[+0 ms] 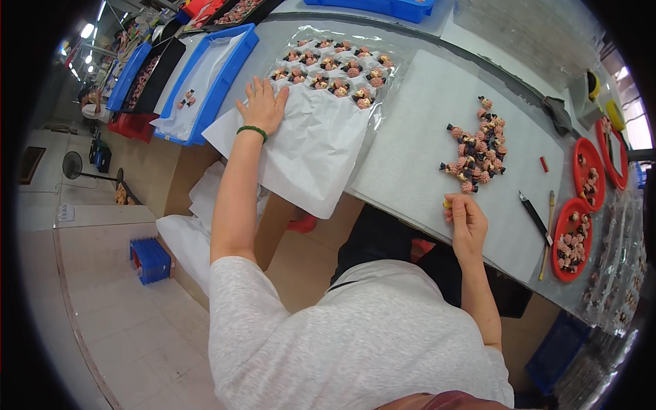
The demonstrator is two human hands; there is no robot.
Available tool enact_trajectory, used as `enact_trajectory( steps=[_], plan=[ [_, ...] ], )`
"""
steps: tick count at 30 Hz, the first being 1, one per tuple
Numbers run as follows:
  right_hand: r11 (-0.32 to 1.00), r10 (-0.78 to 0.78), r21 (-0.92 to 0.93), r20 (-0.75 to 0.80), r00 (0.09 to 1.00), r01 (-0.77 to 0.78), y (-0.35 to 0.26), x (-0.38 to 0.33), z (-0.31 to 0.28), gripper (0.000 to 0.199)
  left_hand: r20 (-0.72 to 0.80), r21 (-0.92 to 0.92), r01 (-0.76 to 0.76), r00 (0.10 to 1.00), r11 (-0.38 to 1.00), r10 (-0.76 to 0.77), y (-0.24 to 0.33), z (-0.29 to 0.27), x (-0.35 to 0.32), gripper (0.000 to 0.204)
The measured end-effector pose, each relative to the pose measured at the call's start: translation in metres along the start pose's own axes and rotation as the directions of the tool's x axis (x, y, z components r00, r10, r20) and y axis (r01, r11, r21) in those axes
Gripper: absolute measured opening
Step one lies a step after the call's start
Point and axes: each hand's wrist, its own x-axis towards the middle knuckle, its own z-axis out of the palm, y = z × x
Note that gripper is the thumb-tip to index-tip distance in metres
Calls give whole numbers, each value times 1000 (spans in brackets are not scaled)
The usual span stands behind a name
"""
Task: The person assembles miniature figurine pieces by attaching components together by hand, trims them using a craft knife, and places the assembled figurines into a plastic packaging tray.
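Observation:
My left hand (263, 106) lies flat with its fingers spread on a thin white paper sheet (311, 154). The sheet covers the near part of a clear plastic tray (387, 83), where rows of small pink-and-black figurines (331, 64) sit in pockets. At the near edge of a white mat (403, 130), my right hand (467, 222) is closed in a pinch. A small yellow bit (447, 203) shows at its fingertips; the rest is hidden by the fingers. Just beyond that hand, a loose heap of similar figurines (484, 145) rests on the mat.
To the right lie a craft knife (536, 217), a thin brush (548, 236), a small red piece (544, 164) and red dishes (560, 272) with figurines. A blue bin (208, 116) lined with paper stands left. Stacked clear trays (615, 263) are at far right.

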Motion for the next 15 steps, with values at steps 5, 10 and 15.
enact_trajectory(
  steps=[5, 10, 15],
  plan=[
    [1000, -11, -1, 0, 1000, 11, 0, -1, -1, 27, 9, -47, 16, 1000, 999, -16, 3, 1, -1, 68],
    [1000, -10, 15, 3, 1000, 10, -2, -2, 0, 27, -10, -52, 35, 999, 998, -36, 7, -2, -5, 68],
    [1000, -18, 25, 3, 1000, 18, 2, -1, -2, 26, -426, 122, -148, 885, 981, 187, 39, -31, -16, 44]
  ],
)
